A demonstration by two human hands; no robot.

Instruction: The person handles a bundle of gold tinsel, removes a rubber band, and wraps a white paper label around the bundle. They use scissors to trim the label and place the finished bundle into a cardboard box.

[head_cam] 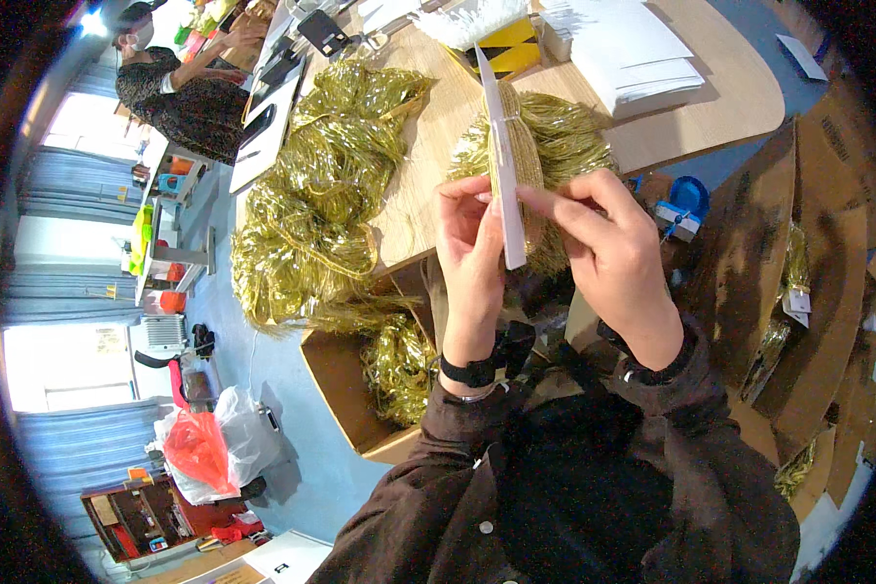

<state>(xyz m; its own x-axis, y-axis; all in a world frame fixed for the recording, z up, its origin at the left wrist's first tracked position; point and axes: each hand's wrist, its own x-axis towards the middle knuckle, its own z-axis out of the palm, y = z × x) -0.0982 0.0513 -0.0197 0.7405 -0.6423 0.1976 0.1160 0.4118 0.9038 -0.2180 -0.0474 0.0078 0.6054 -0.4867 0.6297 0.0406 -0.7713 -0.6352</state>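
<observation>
My left hand (469,255) pinches a long white card strip (509,197), seen nearly edge-on, at its left side. From the right, my right hand (609,248) reaches in with its index fingertip against the strip's edge. Gold metallic cord or fringe (527,157) hangs in a flattened bundle behind and along the strip, some of it hidden by my fingers. Further loose gold strands (566,135) fan out on the wooden table (416,212) behind the bundle. A large tangled heap of shiny gold tinsel strands (321,190) covers the table's left part and hangs over its edge.
White card stacks (646,66) lie at the back right, beside a yellow-and-black striped box (507,47) of white ties. A phone (259,124) rests at the back left. Below the table, a cardboard box (343,394) holds gold strands; large cartons (817,306) stand right. Another person (182,95) works far left.
</observation>
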